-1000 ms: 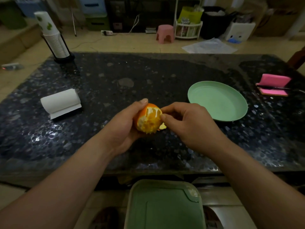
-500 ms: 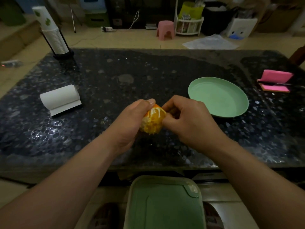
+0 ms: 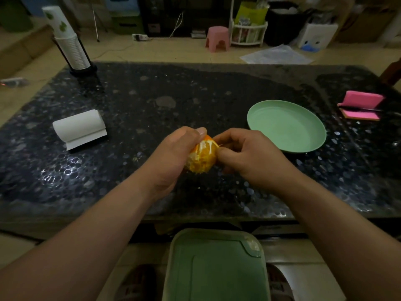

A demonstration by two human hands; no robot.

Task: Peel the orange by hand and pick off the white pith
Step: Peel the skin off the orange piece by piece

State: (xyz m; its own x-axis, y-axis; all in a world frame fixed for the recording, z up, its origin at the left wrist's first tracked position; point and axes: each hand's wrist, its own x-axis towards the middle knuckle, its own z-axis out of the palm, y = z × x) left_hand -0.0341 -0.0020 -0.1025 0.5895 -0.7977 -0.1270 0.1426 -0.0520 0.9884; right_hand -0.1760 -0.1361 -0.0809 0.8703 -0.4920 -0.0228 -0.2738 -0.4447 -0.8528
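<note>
My left hand (image 3: 173,153) cups the mostly peeled orange (image 3: 202,157) above the dark table (image 3: 152,101), thumb over its top. My right hand (image 3: 249,155), fingers curled, pinches at the orange's right side.

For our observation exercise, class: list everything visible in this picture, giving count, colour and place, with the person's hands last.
table: 1, dark speckled, centre
orange: 1, orange with white pith, between both hands
plate: 1, light green, on table, right of hands
paper roll: 1, white, on table, left
cup stack: 1, white, table's far left corner
pad: 1, pink, table's right edge
bin: 1, green, below table's near edge
stool: 1, pink, floor beyond table
left hand: 1, grips the orange
right hand: 1, pinches the orange's right side
</note>
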